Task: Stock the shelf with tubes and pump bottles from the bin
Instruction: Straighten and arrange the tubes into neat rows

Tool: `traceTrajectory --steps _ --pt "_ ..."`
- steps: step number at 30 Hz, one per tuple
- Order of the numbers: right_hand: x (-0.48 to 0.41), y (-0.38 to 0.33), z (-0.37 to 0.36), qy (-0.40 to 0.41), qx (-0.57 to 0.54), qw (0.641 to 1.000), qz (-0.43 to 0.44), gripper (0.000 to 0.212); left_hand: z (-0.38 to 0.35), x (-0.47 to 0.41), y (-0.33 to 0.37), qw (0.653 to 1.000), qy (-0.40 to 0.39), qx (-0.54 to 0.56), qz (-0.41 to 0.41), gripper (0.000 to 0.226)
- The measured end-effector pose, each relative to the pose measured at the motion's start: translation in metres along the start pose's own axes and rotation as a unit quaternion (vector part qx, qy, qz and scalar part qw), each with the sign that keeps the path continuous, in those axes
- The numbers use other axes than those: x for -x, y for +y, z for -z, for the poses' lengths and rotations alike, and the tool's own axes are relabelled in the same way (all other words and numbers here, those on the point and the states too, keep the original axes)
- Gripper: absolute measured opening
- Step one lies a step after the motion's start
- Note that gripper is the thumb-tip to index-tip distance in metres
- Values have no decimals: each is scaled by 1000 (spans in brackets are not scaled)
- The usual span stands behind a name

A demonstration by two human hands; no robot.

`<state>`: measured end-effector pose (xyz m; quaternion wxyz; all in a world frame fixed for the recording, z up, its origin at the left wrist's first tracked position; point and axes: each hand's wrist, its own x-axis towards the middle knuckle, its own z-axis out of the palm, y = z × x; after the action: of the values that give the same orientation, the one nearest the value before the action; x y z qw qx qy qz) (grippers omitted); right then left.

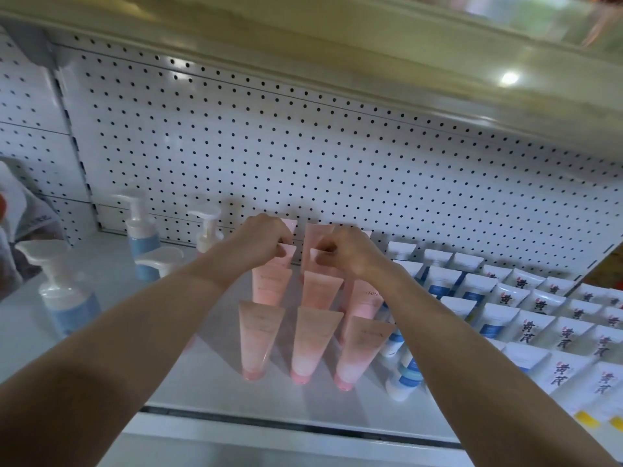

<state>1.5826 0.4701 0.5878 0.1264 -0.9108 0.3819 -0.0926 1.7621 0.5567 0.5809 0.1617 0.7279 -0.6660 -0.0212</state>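
Pump bottles (64, 291): 4. Pink tubes (261, 338): at least 10, some partly hidden. White tubes (499, 321): several overlapping rows, too many to count reliably.

Both bare forearms stretch forward and converge, wrists nearly level. The left hand (261, 241) curls its fingers, pinching the top edge of a pink tube (283, 261). The right hand (350, 251) pinches the neighbouring tube (312, 264) likewise.
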Motion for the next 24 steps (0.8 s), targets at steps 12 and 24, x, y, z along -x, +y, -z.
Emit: traceTrajectory --steps 12,24 --pt "-4 26 42 82 -46 995 -24 20 12 -19 17 996 40 70 -38 10" --pt "-29 65 43 35 44 996 -76 36 -14 -85 29 999 15 -4 -38 23"
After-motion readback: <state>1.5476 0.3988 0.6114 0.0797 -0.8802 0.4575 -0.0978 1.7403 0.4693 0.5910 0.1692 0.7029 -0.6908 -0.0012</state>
